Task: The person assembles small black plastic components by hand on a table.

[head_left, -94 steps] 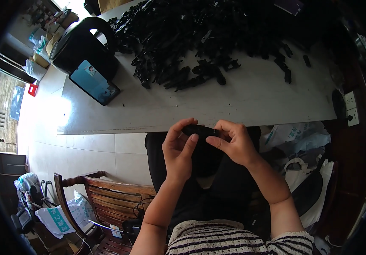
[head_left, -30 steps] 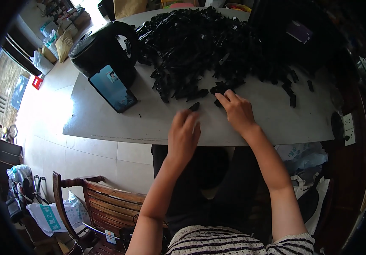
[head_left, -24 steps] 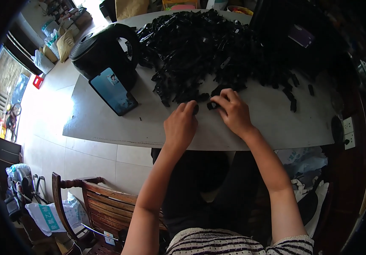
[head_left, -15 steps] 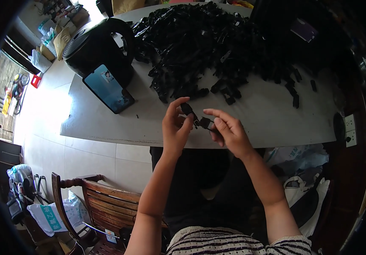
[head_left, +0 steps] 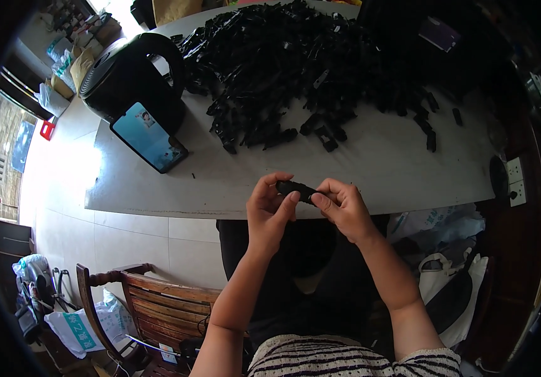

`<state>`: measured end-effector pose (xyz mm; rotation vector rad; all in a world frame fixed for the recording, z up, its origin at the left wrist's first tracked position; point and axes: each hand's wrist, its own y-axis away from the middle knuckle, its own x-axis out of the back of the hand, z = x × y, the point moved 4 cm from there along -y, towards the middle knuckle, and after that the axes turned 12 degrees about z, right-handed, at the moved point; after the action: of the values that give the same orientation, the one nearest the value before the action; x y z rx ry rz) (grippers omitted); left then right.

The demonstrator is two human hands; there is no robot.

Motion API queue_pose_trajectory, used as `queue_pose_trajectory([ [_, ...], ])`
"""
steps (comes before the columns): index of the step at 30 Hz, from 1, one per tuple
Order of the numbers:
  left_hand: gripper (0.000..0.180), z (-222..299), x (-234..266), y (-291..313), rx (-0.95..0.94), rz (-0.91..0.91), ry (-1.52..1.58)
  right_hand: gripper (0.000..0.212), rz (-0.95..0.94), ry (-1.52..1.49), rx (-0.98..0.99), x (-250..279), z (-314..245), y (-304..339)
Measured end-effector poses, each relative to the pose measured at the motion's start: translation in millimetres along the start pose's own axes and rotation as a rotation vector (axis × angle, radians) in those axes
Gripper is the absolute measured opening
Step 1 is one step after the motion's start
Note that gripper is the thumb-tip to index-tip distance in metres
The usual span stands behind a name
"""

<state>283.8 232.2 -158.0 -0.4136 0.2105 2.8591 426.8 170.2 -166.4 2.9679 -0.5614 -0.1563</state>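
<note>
While both thumbs press in, left hand (head_left: 265, 217) and right hand (head_left: 348, 213) grip opposite ends of one black piece (head_left: 297, 190), held near the counter's (head_left: 232, 188) front edge. Grey strip of room separates them from the black heap (head_left: 276, 69); phone (head_left: 148, 138) and kettle (head_left: 133, 78) stand well apart, leftward.

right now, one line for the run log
left hand: holds black item; right hand: holds its right end; pile of black parts: on table; phone: by kettle
</note>
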Motion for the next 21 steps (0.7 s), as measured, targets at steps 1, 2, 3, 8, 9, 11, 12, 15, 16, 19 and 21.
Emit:
queue_pose_trajectory([
  [1, 0.023, -2, 1, -2, -0.017, -0.015, 0.004, 0.026, -0.016, 0.041, 0.019, 0, 0, 0],
  [2, 0.023, -5, 6, -9, -0.018, -0.014, 0.002, 0.026, -0.016, 0.038, 0.019, 2, -2, -4],
  [3, 0.021, -5, 13, -20, -0.098, -0.029, -0.109, 0.026, 0.097, 0.314, 0.245, 7, -15, -14],
  [8, 0.021, 6, -4, -71, -0.680, 0.027, -0.718, 0.022, 0.453, 1.015, 0.643, 17, -30, -64],
  [9, 0.023, 8, -20, -74, -0.769, 0.065, -0.911, 0.019, 0.437, 1.126, 0.663, 15, -21, -71],
  [11, 0.025, 13, -31, -78, -0.856, 0.114, -1.112, 0.020, 0.411, 1.228, 0.688, 9, -17, -74],
  [12, 0.024, 8, -34, -83, -0.758, 0.029, -1.330, 0.020, 0.385, 1.248, 0.673, 7, -14, -72],
  [15, 0.024, 5, -26, -75, -0.708, -0.050, -1.493, 0.024, 0.333, 1.118, 0.581, 15, -21, -55],
  [16, 0.026, 10, -22, -69, -0.655, -0.006, -1.266, 0.026, 0.321, 0.969, 0.506, 20, -27, -48],
  [19, 0.030, 14, 0, -62, -0.427, -0.003, -0.927, 0.025, 0.268, 0.209, 0.361, 19, -32, -30],
  [21, 0.027, 5, 10, -55, -0.248, -0.147, -0.355, 0.030, 0.183, -0.066, 0.297, 6, -28, -22],
])
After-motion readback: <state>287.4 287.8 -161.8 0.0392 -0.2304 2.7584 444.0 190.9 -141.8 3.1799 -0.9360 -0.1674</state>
